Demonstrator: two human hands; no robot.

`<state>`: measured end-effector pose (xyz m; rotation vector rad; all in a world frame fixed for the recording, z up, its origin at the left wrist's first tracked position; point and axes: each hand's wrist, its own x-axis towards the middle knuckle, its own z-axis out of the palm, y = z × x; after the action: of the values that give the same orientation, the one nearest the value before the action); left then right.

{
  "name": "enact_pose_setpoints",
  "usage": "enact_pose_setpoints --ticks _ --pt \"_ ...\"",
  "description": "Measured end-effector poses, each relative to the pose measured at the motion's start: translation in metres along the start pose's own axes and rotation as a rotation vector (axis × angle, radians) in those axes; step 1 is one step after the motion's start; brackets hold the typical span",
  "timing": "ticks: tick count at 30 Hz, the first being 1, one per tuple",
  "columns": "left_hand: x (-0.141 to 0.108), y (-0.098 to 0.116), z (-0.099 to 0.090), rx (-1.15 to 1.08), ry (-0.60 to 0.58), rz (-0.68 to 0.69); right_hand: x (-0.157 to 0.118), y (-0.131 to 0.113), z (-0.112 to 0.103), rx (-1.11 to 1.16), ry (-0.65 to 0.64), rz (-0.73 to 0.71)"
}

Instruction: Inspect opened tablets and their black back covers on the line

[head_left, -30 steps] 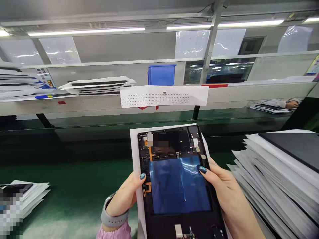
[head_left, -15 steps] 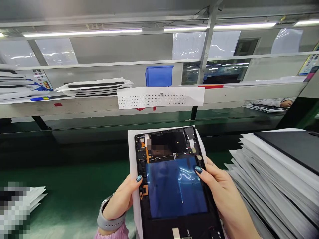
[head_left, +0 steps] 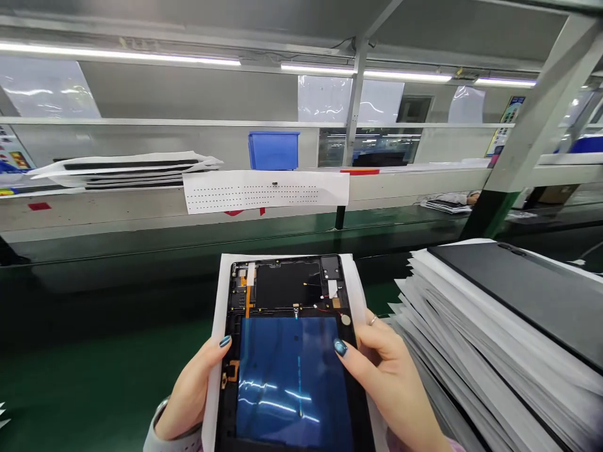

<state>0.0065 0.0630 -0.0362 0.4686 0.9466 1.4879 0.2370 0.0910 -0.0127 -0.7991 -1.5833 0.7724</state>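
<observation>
The tablet's blue panel point(head_left: 287, 376) is glossy film (light-streaked), its frame point(head_left: 362, 420) matt black plastic, the sheet point(head_left: 213, 351) beneath smooth paper.

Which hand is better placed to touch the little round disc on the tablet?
Probably the right hand. Its thumb rests on the open tablet just below the round disc. The left hand holds the opposite edge, farther across the tablet.

The left hand point(head_left: 193, 392) and right hand point(head_left: 389, 383) are held low and well apart, curled in a two-handed grip, with the thumbs point(head_left: 340, 347) laid forward and the other fingers mostly hidden beneath. A ring point(head_left: 372, 320) is worn on the right hand.
</observation>
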Motion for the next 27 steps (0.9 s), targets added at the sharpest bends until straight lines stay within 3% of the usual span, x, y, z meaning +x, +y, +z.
enact_pose_setpoints --ticks 6,15,22,27 --pt "0.004 -0.003 0.001 -0.003 0.004 0.083 -0.007 -0.007 -0.001 -0.084 0.009 -0.079" --pt "0.007 -0.004 -0.005 0.027 0.032 0.093 -0.014 -0.008 0.000 -0.065 -0.038 -0.056" --pt "-0.002 0.002 0.009 0.040 0.099 0.086 0.003 0.007 -0.002 -0.020 -0.019 0.189" --pt "-0.006 0.006 0.027 0.096 0.221 0.194 0.020 0.030 -0.003 0.399 -0.083 0.390"
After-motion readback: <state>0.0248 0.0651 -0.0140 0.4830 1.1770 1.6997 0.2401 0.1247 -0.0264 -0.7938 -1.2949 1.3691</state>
